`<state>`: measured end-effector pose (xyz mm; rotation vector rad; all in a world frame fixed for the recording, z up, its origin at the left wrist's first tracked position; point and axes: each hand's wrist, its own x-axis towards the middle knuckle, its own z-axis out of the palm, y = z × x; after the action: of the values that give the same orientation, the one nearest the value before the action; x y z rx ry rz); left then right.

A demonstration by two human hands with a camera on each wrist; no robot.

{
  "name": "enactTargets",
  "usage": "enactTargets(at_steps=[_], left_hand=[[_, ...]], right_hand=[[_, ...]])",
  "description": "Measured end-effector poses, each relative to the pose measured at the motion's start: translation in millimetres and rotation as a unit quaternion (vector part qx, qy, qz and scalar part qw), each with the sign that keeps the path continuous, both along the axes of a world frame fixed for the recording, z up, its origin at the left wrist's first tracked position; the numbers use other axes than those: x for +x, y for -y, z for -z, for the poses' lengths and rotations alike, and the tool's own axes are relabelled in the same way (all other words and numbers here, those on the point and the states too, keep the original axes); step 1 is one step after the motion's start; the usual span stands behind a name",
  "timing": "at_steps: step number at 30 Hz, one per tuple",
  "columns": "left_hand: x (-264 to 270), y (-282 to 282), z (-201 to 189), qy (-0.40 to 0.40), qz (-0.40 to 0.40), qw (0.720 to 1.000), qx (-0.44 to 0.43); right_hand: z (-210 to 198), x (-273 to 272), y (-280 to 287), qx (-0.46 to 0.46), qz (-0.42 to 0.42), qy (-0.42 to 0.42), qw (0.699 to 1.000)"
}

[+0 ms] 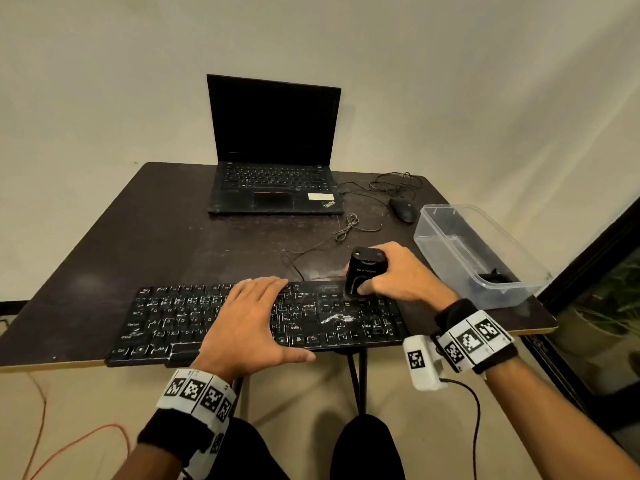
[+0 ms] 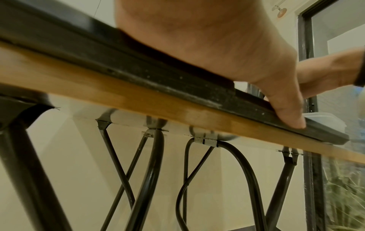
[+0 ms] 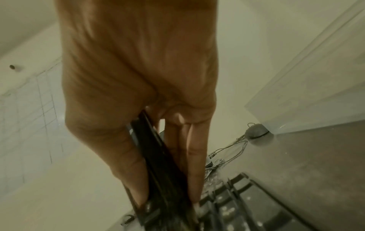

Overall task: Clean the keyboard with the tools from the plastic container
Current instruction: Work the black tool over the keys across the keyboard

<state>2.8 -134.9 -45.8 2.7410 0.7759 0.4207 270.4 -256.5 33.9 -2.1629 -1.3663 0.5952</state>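
A black keyboard (image 1: 166,323) dusted with white powder lies along the near edge of the dark table (image 1: 173,237). My left hand (image 1: 249,317) rests flat on its middle keys, fingers straight; in the left wrist view the thumb (image 2: 286,109) lies on the keyboard's front edge (image 2: 177,81). My right hand (image 1: 391,275) grips a black brush tool (image 1: 363,268) upright over the keys above the arrow cluster. In the right wrist view the brush tool (image 3: 158,164) sits between thumb and fingers, with its bristles down on the keyboard (image 3: 247,203).
An open black laptop (image 1: 273,150) stands at the back of the table. A black mouse (image 1: 403,209) with tangled cable lies right of it. A clear plastic container (image 1: 478,254) holding a dark item sits at the right edge. Metal table legs (image 2: 150,179) are below.
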Motion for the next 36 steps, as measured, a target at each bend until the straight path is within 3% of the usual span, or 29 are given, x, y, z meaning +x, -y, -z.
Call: enactTargets(at_steps=[9,13,17,20,24,27,31,36], left_hand=[[0,1,-2,0.002,-0.001,1.000,-0.006],[-1,2,-1,0.003,0.000,1.000,-0.001],[-2,1,0,0.007,0.000,1.000,0.002],[-1,0,1,0.011,0.001,1.000,0.003],[-2,0,1,0.012,0.003,1.000,0.005],[-1,1,1,0.011,0.003,1.000,0.009],[-2,0,1,0.011,0.002,1.000,0.011],[-2,1,1,0.005,0.005,1.000,0.010]], right_hand=[[-1,13,13,-0.031,0.016,-0.014,0.999],[0,23,18,0.002,0.056,-0.013,0.998],[-4,27,24,-0.025,0.030,-0.047,0.998],[-1,29,25,0.010,0.066,-0.021,0.998],[-6,31,32,-0.005,0.022,-0.049,0.999],[-6,34,34,0.030,0.057,-0.028,0.998],[-12,34,43,-0.011,-0.002,-0.064,0.998],[-12,34,51,0.013,0.009,-0.055,0.998]])
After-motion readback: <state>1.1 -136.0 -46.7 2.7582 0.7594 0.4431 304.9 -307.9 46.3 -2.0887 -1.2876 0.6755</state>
